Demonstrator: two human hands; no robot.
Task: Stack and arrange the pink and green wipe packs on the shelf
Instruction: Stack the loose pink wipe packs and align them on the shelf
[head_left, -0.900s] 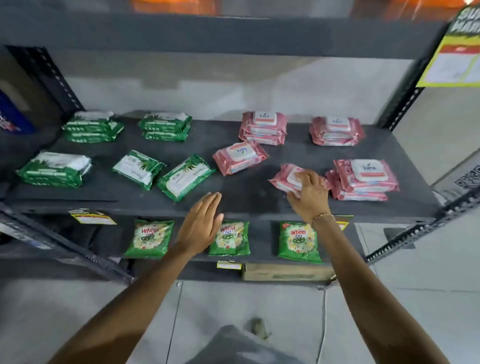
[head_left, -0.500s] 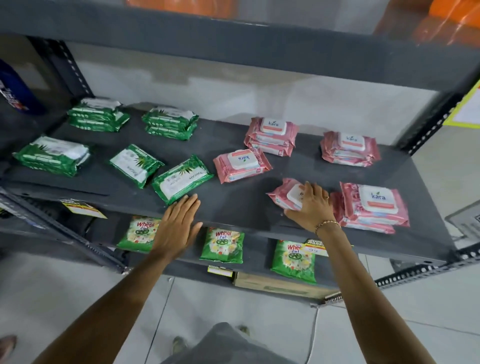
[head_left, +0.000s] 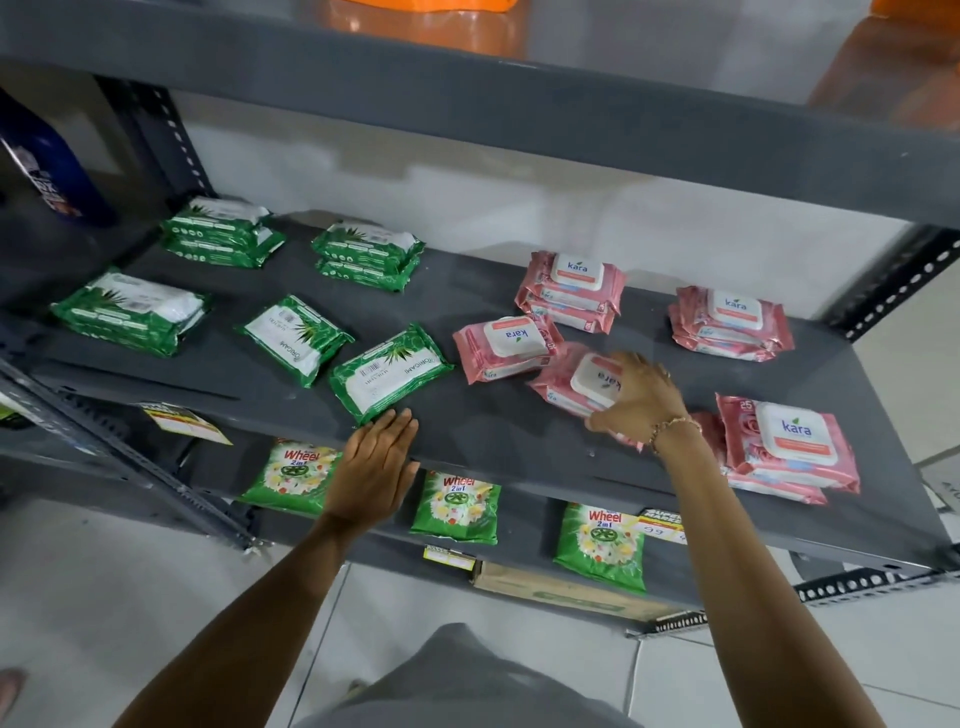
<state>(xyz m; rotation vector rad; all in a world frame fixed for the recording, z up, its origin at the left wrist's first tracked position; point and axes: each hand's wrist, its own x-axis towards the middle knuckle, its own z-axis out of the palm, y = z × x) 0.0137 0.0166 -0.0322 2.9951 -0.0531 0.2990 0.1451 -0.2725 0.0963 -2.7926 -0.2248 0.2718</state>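
On the grey shelf (head_left: 498, 426), green wipe packs fill the left half and pink ones the right. My right hand (head_left: 636, 397) grips a loose pink pack (head_left: 571, 384) mid-shelf, tilted, close to a single pink pack (head_left: 506, 348). Pink stacks sit at the back (head_left: 571, 291), back right (head_left: 730, 325) and front right (head_left: 784, 447). My left hand (head_left: 376, 467) is flat and open at the shelf's front edge, fingertips just short of a slanted green pack (head_left: 389, 371). Another loose green pack (head_left: 293, 338) and green stacks (head_left: 130, 312), (head_left: 223, 234), (head_left: 366, 254) lie further left.
The lower shelf holds green Wheel sachets (head_left: 454, 506) and a cardboard box (head_left: 561, 592). A grey shelf board (head_left: 519, 104) hangs overhead. A blue bottle (head_left: 49, 166) stands at the far left. Perforated uprights (head_left: 893, 280) frame the sides.
My right hand has lifted and slid the loose pink pack away from the front-right stack toward the single pink pack. My left hand has moved forward to the slanted green pack.
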